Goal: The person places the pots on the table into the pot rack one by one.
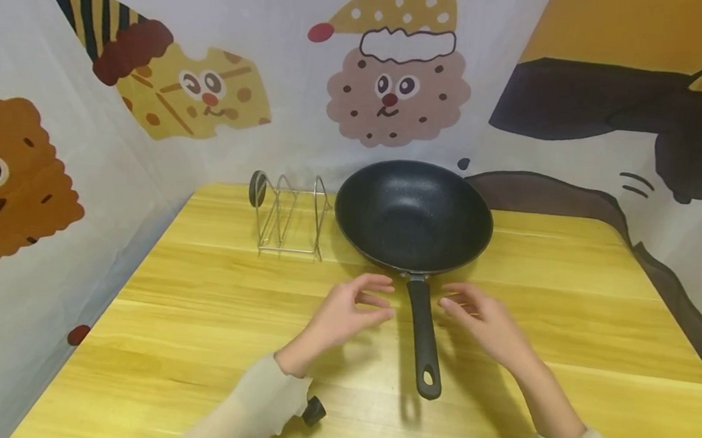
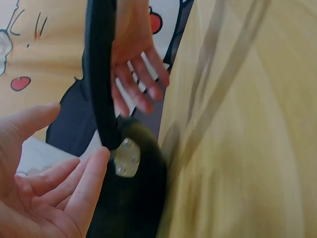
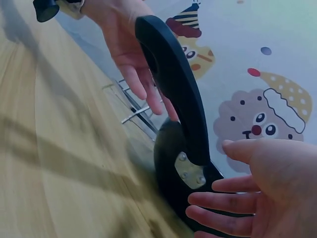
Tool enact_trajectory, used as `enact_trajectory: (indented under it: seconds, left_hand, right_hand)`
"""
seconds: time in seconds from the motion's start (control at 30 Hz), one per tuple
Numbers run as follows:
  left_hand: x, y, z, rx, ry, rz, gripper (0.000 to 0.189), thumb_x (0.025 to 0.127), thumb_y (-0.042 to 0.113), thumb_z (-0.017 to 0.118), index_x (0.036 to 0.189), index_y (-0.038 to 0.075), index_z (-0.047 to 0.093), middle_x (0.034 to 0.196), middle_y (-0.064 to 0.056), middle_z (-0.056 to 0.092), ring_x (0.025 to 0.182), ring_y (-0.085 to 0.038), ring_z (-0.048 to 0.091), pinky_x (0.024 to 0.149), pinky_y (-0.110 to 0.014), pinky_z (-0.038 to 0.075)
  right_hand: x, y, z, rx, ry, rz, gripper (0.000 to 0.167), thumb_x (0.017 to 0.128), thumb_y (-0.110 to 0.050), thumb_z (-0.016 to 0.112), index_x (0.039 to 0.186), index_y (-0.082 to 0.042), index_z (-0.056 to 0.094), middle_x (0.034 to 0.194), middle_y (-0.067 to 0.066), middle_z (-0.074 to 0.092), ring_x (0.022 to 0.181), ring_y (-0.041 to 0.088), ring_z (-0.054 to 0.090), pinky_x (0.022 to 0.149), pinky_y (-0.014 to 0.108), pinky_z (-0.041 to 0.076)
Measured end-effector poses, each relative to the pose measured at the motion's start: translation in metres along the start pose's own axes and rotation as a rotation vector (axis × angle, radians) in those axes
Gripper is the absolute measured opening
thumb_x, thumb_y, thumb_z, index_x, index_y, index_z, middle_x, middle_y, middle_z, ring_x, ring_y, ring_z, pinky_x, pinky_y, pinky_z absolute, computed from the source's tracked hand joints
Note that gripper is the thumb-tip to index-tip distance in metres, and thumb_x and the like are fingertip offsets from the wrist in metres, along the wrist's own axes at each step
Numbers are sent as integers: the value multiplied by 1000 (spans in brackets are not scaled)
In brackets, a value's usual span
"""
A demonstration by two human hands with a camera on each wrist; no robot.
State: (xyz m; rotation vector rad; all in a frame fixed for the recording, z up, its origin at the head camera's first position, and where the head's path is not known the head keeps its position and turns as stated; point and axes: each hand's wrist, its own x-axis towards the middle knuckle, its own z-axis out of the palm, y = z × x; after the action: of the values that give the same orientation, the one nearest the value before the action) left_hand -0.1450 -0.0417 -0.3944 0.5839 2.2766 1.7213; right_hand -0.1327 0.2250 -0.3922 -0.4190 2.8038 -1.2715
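Observation:
A black frying pan [image 1: 413, 217] sits on the table with its handle [image 1: 422, 334] toward me. My left hand [image 1: 353, 308] is just left of the handle, fingers loosely bent and holding nothing. On the other side my right hand [image 1: 482, 319] hovers with fingers spread, also holding nothing. The left wrist view shows the left hand [image 2: 54, 183] near the riveted bracket [image 2: 128, 157] where the handle joins the pan. In the right wrist view, the right hand [image 3: 262, 193] is close to the pan's base end, palm toward the handle [image 3: 173, 84].
A metal wire rack [image 1: 292, 218] stands left of the pan, with a dark round piece [image 1: 257, 189] at its left end. The wooden table [image 1: 195, 317] meets a cartoon-printed cloth [image 1: 238, 162] at the back.

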Motion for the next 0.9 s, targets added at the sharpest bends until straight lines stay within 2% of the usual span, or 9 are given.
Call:
enact_trajectory:
  seconds: [0.07, 0.17, 0.23, 0.4, 0.53, 0.67, 0.77, 0.83, 0.9]
  left_hand:
    - [-1, 1, 6, 12, -11, -9, 52, 90, 18, 75, 136, 5, 55, 132, -13, 65, 109, -29, 70, 83, -25, 59]
    - [-2, 2, 17, 4, -27, -38, 58, 89, 22, 76, 139, 4, 52, 130, -14, 66, 106, -28, 71, 82, -26, 59]
    - [-3, 2, 24, -43, -35, -68, 62, 89, 22, 77, 141, 2, 49, 128, -16, 66, 105, -28, 71, 81, -29, 60]
    - [-6, 3, 44, -181, -37, -118, 70, 88, 16, 76, 146, 0, 40, 125, -20, 65, 98, -27, 72, 78, -35, 62]
    - [-7, 5, 56, -294, -28, -146, 74, 89, 11, 74, 149, 1, 32, 124, -20, 62, 94, -22, 71, 79, -35, 62]
    - [-10, 8, 64, -380, -8, -151, 77, 89, 6, 71, 152, 1, 27, 126, -22, 60, 92, -21, 71, 78, -34, 62]
    - [-13, 11, 69, -432, 0, -156, 80, 89, 3, 70, 154, 2, 24, 129, -23, 59, 93, -22, 71, 79, -35, 62]
    - [-14, 11, 71, -476, 0, -167, 79, 89, 2, 70, 154, 2, 24, 131, -22, 57, 94, -22, 72, 80, -36, 62]
    - [-14, 10, 72, -529, -10, -185, 77, 90, 4, 68, 153, 3, 24, 133, -22, 56, 95, -22, 72, 83, -38, 62]
  right_hand:
    - [0, -1, 3, 45, -11, 1, 41, 102, -27, 57, 129, 3, 58, 110, 19, 73, 96, 32, 73, 80, 33, 59]
    - [0, -2, 8, 127, -26, 7, 40, 103, -25, 56, 128, 5, 58, 112, 21, 72, 98, 33, 73, 83, 40, 60]
    - [0, -2, 11, 204, -37, 18, 41, 103, -24, 55, 131, 6, 55, 117, 23, 70, 103, 34, 72, 88, 43, 59]
    - [1, -6, 20, 406, -50, 107, 51, 103, -26, 56, 141, 7, 46, 135, 29, 59, 116, 33, 67, 96, 35, 57]
    - [1, -8, 22, 517, -47, 185, 57, 102, -25, 57, 145, 7, 40, 143, 30, 51, 119, 20, 65, 98, 27, 55]
    - [2, -9, 24, 620, -57, 220, 60, 102, -23, 57, 147, 9, 35, 147, 32, 45, 114, 3, 63, 98, 20, 52]
    - [2, -7, 26, 698, -73, 238, 63, 102, -21, 56, 148, 12, 30, 150, 33, 41, 111, -2, 63, 99, 18, 51]
    - [3, -6, 27, 744, -84, 254, 64, 102, -21, 56, 149, 13, 28, 147, 29, 46, 109, -1, 64, 99, 17, 50]
    - [4, -3, 28, 788, -107, 268, 61, 103, -21, 54, 148, 12, 30, 139, 17, 59, 107, 1, 66, 97, 18, 52]
